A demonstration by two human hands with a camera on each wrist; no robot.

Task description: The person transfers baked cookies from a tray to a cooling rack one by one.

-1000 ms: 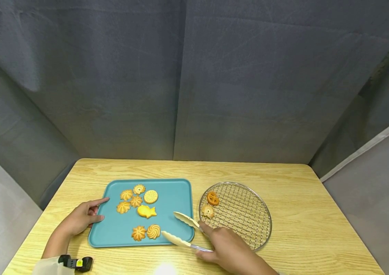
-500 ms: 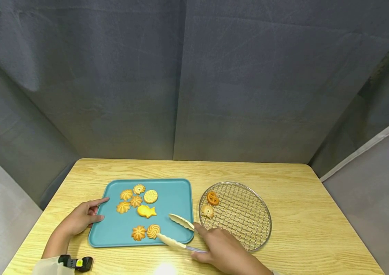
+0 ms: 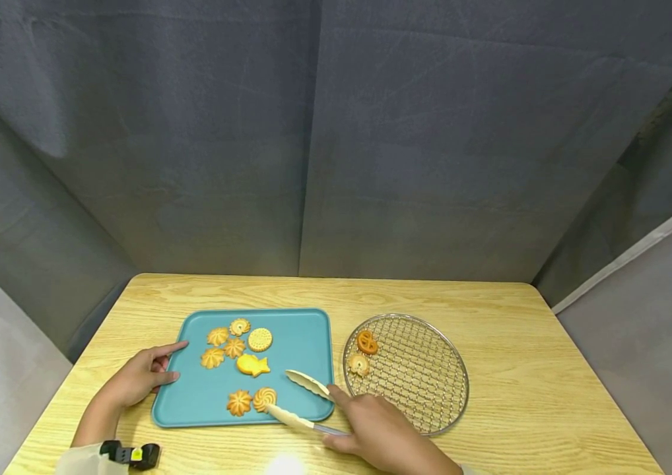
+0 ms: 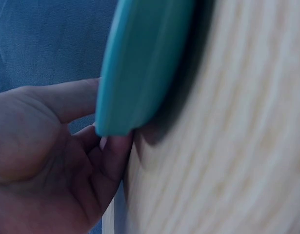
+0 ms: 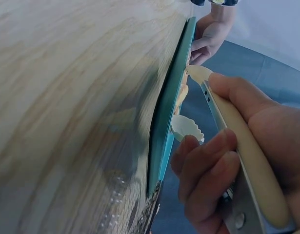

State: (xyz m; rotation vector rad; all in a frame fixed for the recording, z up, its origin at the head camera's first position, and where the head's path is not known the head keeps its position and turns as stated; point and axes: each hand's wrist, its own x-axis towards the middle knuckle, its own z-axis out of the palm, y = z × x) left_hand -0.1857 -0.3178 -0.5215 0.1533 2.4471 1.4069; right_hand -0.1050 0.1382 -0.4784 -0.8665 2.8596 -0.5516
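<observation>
My left hand [image 3: 134, 379] grips the left edge of a blue-green tray [image 3: 306, 336]; in the left wrist view its fingers tuck under the rim. My right hand [image 3: 380, 429] holds cream-tipped tongs [image 3: 291, 418], their arms spread apart over the tray's lower right. The lower tip overlaps a swirl cookie [image 3: 265, 398], and nothing is clamped between the tips. Left of it lies a flower-shaped cookie [image 3: 239, 402]. Further up are a yellow fish-shaped cookie [image 3: 251, 365], a round cookie [image 3: 260, 340] and several scalloped cookies [image 3: 213, 358].
Right of the tray stands a round wire cooling rack [image 3: 416, 369], partly behind my right hand. A pretzel [image 3: 367, 342] and a ring-shaped cookie [image 3: 358, 364] lie at its left side. Everything sits on a wooden table [image 3: 526, 369], with grey curtains [image 3: 419, 145] around it.
My right hand has moved left with the tongs, bringing the lower tip from beside the swirl cookie to over its edge. The left hand and the cookies have stayed in place.
</observation>
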